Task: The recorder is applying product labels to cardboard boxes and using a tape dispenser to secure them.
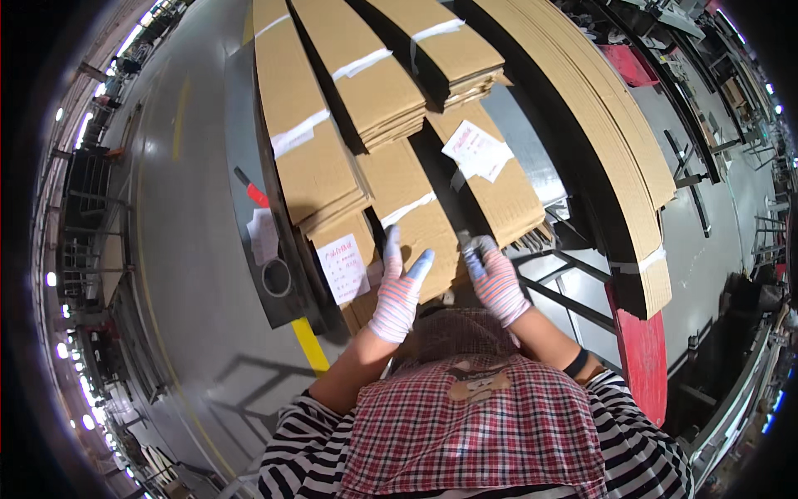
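Stacks of flat brown cardboard, bound with white bands, lie in rows in front of me. My left hand (399, 291), in a striped glove with blue fingertips, hovers at the near end of the middle stack (420, 229). Its thumb and fingers are apart, and nothing shows between them. My right hand (496, 281), gloved alike, is closed at the right side of that stack. A small greyish thing pokes out by its fingertips, too small to make out. A white paper label (342, 268) lies on the near left cardboard, beside my left hand.
Another white label (478, 150) lies on the right stack. Long cardboard strips (607, 108) run along the far right, above a red panel (640, 366). On the left, a dark metal edge with a round hole (277, 278) carries a red-handled tool (257, 195).
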`<move>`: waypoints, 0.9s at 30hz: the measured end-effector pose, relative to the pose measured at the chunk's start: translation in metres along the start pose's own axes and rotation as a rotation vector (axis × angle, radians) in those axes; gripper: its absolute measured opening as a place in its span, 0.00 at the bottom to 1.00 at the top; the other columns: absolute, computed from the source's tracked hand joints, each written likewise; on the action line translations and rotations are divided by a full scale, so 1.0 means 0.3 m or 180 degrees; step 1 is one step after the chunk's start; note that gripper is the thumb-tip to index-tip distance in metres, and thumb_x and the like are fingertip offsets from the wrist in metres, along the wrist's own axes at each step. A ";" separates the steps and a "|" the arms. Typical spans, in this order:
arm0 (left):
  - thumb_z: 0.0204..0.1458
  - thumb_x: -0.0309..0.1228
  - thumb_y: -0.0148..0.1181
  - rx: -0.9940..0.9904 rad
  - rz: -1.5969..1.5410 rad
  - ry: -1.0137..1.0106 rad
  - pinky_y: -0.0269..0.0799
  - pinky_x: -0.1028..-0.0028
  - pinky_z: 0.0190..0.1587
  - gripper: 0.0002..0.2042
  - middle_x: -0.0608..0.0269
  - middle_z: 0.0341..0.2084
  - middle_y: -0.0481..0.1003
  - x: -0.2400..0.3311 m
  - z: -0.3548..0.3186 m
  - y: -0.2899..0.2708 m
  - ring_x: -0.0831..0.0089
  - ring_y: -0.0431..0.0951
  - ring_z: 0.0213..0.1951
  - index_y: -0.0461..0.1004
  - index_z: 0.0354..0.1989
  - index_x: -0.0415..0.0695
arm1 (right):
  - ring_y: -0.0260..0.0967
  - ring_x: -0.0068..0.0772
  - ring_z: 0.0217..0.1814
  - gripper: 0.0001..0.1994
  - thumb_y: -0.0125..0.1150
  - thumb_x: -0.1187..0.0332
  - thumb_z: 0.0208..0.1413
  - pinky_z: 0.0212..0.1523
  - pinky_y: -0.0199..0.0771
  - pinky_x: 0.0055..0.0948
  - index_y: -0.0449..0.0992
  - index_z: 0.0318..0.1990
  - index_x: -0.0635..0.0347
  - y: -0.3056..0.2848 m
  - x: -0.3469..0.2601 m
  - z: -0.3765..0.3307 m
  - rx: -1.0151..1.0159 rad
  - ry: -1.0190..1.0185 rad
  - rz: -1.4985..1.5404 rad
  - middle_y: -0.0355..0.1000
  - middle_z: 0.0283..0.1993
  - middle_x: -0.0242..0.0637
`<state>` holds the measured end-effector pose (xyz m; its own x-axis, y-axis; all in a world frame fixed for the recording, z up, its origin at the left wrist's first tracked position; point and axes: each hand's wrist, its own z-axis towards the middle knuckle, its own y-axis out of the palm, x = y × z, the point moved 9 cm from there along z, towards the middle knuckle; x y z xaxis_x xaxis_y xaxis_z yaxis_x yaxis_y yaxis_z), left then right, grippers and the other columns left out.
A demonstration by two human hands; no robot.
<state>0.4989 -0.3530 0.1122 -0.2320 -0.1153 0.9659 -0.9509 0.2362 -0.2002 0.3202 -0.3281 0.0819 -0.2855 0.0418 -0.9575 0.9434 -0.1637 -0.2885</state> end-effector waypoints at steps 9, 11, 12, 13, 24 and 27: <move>0.55 0.43 0.60 -0.0902 0.0048 -0.0553 0.50 0.64 0.66 0.38 0.42 0.64 0.49 -0.065 -0.355 0.214 0.56 0.50 0.67 0.46 0.67 0.42 | 0.62 0.25 0.30 0.05 0.52 0.69 0.62 0.34 0.66 0.27 0.69 0.38 0.60 -0.210 0.066 -0.389 -0.0234 0.0868 -0.0021 0.67 0.27 0.34; 0.56 0.41 0.59 -0.0907 -0.0173 -0.0400 0.50 0.65 0.66 0.37 0.44 0.65 0.49 -0.080 -0.390 0.210 0.57 0.49 0.67 0.46 0.67 0.42 | 0.59 0.18 0.31 0.04 0.51 0.72 0.62 0.34 0.64 0.24 0.70 0.36 0.61 -0.219 0.060 -0.404 -0.0133 0.0826 0.0376 0.67 0.29 0.27; 0.56 0.40 0.59 -0.0950 -0.0395 -0.0247 0.50 0.65 0.66 0.36 0.45 0.65 0.49 -0.066 -0.409 0.200 0.59 0.49 0.67 0.46 0.67 0.42 | 0.60 0.19 0.30 0.04 0.50 0.71 0.63 0.33 0.63 0.23 0.71 0.38 0.61 -0.233 0.041 -0.396 -0.0333 0.0806 0.0215 0.69 0.31 0.29; 0.56 0.40 0.59 -0.0894 -0.0339 -0.0214 0.50 0.65 0.66 0.36 0.45 0.65 0.49 -0.036 -0.417 0.179 0.59 0.49 0.67 0.46 0.67 0.42 | 0.62 0.19 0.33 0.05 0.50 0.73 0.61 0.35 0.65 0.22 0.71 0.41 0.61 -0.314 0.129 -0.417 -0.0077 0.0644 -0.0147 0.69 0.33 0.29; 0.54 0.31 0.59 0.0928 0.1981 -0.0922 0.73 0.70 0.48 0.17 0.57 0.45 0.75 -0.229 -0.057 -0.987 0.69 0.75 0.47 0.72 0.51 0.41 | 0.63 0.21 0.28 0.06 0.52 0.67 0.61 0.36 0.72 0.27 0.69 0.40 0.58 -0.596 0.013 -0.571 0.1470 0.0377 0.1388 0.65 0.29 0.28; 0.42 0.43 0.69 0.1430 -0.0401 -0.0139 0.74 0.66 0.48 0.23 0.51 0.44 0.76 -0.702 0.063 -1.450 0.58 0.77 0.44 0.76 0.47 0.47 | 0.66 0.24 0.50 0.09 0.53 0.66 0.61 0.51 0.67 0.27 0.70 0.46 0.56 -0.550 0.021 -0.587 0.1189 0.0674 0.1321 0.69 0.45 0.32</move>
<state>0.9574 -0.4498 -0.0072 -0.1082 -0.1591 0.9813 -0.9645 -0.2223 -0.1424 0.1924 -0.1273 0.1222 0.1704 0.0894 -0.9813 0.8347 -0.5424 0.0955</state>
